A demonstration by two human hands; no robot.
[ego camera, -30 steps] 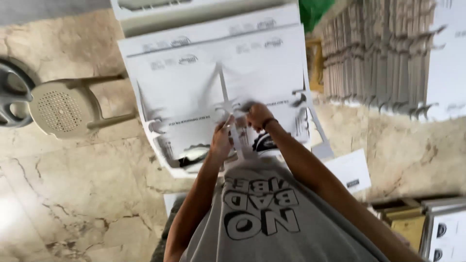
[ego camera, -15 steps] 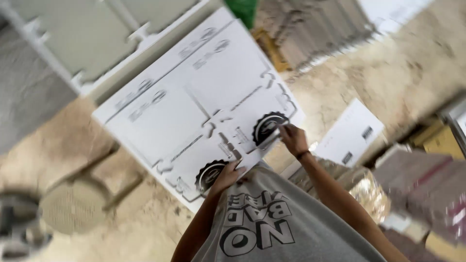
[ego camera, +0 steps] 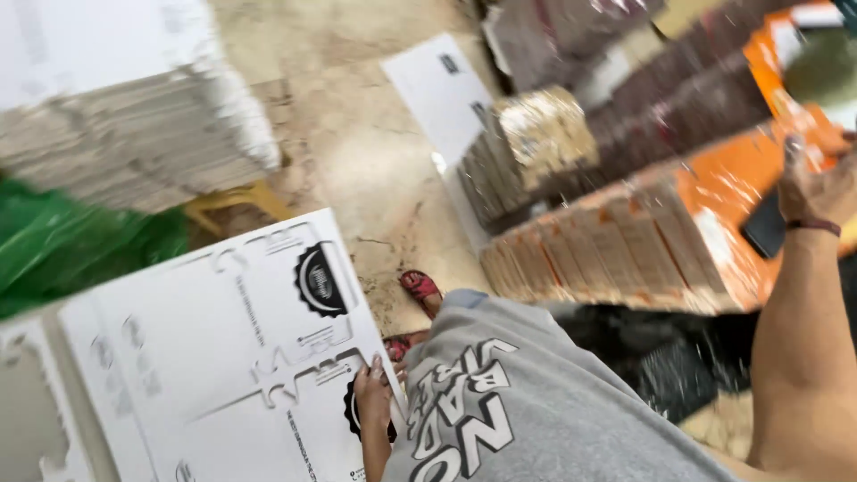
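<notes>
Gripping the near edge of a flat white die-cut cardboard sheet [ego camera: 223,357], the left hand [ego camera: 373,397] has its fingers closed on that edge, close against the person's grey shirt. The sheet lies on more white sheets of its kind, its far corner pointing toward a green bag [ego camera: 80,241] and a grey stack of flattened board [ego camera: 134,147] beyond. The right hand [ego camera: 817,183], well apart from the sheet, reaches over a row of orange cartons [ego camera: 643,241]; blur hides whether its fingers are apart or together. Between the sheet's right edge and the cartons runs a strip of bare marble floor [ego camera: 357,152], where a foot in a red sandal [ego camera: 421,287] stands. A loose white card [ego camera: 437,89] lies farther along that floor.
</notes>
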